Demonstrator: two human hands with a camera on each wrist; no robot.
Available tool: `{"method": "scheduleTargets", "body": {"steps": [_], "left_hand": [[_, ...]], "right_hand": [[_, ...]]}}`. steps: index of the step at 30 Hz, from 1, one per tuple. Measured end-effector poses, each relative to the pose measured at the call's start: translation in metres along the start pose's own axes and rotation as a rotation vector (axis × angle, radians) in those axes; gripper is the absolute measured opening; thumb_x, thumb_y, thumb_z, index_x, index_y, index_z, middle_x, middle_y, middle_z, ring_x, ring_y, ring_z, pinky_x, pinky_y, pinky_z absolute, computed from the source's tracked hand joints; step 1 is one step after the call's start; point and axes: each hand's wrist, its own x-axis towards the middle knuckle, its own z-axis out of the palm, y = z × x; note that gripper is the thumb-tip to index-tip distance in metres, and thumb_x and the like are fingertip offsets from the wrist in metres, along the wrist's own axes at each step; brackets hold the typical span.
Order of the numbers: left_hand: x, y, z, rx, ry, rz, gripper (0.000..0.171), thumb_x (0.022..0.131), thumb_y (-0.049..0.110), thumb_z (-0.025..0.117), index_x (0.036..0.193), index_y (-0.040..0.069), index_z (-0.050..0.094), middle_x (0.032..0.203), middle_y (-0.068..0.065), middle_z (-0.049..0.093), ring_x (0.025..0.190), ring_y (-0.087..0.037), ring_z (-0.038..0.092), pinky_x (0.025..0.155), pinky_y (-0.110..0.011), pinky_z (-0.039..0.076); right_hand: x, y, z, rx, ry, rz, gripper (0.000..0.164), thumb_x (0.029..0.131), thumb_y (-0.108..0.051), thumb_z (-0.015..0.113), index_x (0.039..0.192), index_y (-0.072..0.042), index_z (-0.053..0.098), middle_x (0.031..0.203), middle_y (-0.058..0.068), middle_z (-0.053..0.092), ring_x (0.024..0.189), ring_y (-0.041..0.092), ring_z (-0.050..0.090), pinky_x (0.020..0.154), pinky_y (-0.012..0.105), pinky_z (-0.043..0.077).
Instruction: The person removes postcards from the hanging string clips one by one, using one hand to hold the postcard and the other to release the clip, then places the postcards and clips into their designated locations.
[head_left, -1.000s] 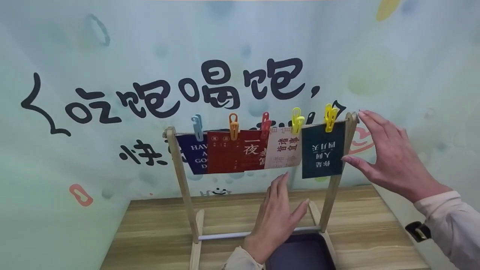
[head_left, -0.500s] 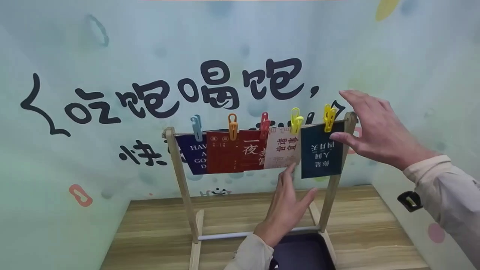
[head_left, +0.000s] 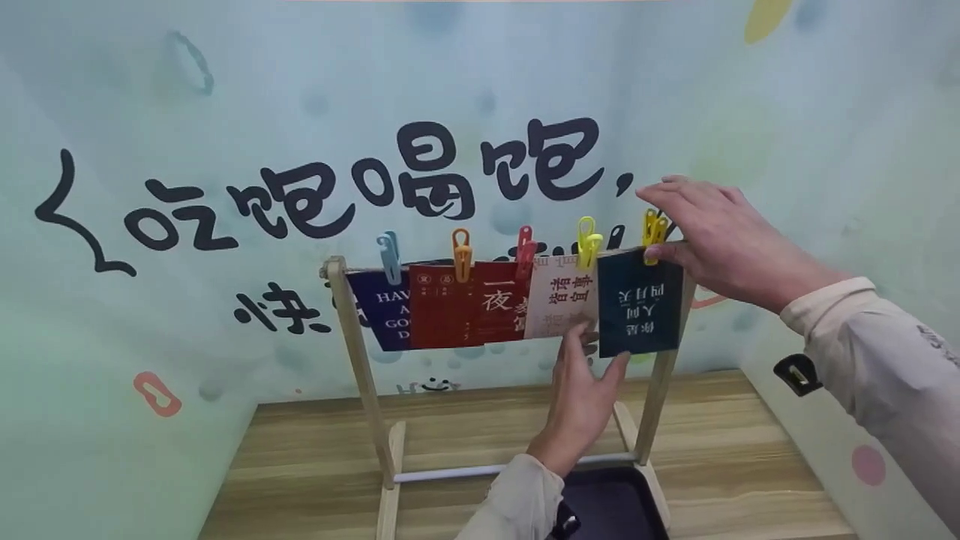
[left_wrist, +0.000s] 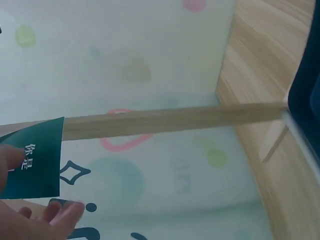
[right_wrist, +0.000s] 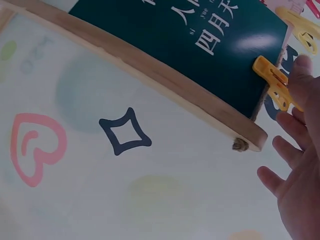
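Observation:
A dark green card with white characters hangs from the rack's cord at the right end under a yellow clothespin. My right hand is at that clothespin, its thumb against or just before it and its fingers spread behind; no firm pinch shows. Below the cards, my left hand reaches up with its thumb at the green card's lower edge and its fingers near the pale pink card. In the left wrist view its thumb overlaps the green card, fingers apart below.
Blue, orange, red and yellow-green clothespins line the cord above blue and red cards. The wooden rack stands on a wood-grain table. A dark tray lies at its foot. Printed walls rise behind and beside.
My right hand has moved left from the rack's right post to the yellow clothespin. My left hand has risen and shifted right toward the green card. The cards hang where they were.

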Motion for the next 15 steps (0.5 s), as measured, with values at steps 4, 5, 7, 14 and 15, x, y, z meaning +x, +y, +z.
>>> {"method": "scheduleTargets", "body": {"steps": [4,5,7,14,15], "left_hand": [[0.004,0.0,0.004,-0.019,0.064,-0.014,0.037,0.085,0.029,0.064,0.117,0.022,0.046,0.115,0.006,0.054,0.109,-0.01,0.052,0.097,-0.028,0.044],[0.005,0.0,0.005,-0.03,0.073,-0.02,0.034,0.085,0.029,0.065,0.114,0.022,0.048,0.112,0.007,0.055,0.107,-0.008,0.053,0.096,-0.027,0.044],[0.007,0.0,0.006,-0.057,0.089,-0.024,0.03,0.085,0.027,0.065,0.11,0.022,0.05,0.107,0.009,0.057,0.104,-0.006,0.055,0.095,-0.023,0.045],[0.009,-0.001,0.01,-0.044,0.106,0.029,0.014,0.087,0.021,0.062,0.098,0.017,0.056,0.096,0.004,0.062,0.089,-0.006,0.061,0.073,-0.015,0.05],[0.009,-0.001,0.01,-0.031,0.112,0.034,0.012,0.087,0.021,0.062,0.097,0.017,0.056,0.093,0.004,0.063,0.086,-0.005,0.061,0.071,-0.016,0.05]], "right_hand": [[0.004,-0.002,-0.002,-0.033,-0.037,-0.036,0.06,0.084,-0.021,0.065,0.137,-0.01,0.038,0.136,0.015,0.046,0.132,0.036,0.032,0.1,0.058,0.03],[0.005,-0.002,-0.002,-0.045,-0.044,-0.049,0.059,0.084,-0.021,0.065,0.136,-0.009,0.04,0.135,0.015,0.047,0.131,0.036,0.033,0.1,0.058,0.031],[0.007,-0.003,-0.003,-0.071,-0.052,-0.077,0.055,0.084,-0.021,0.066,0.133,-0.008,0.044,0.132,0.015,0.05,0.129,0.036,0.036,0.098,0.058,0.034],[0.011,-0.004,-0.01,-0.168,-0.007,-0.184,0.042,0.08,-0.009,0.068,0.121,-0.006,0.057,0.119,0.013,0.06,0.123,0.034,0.044,0.094,0.056,0.04],[0.012,-0.005,-0.011,-0.177,0.0,-0.199,0.04,0.08,-0.006,0.068,0.119,-0.005,0.059,0.116,0.013,0.06,0.121,0.034,0.046,0.093,0.056,0.041]]}}
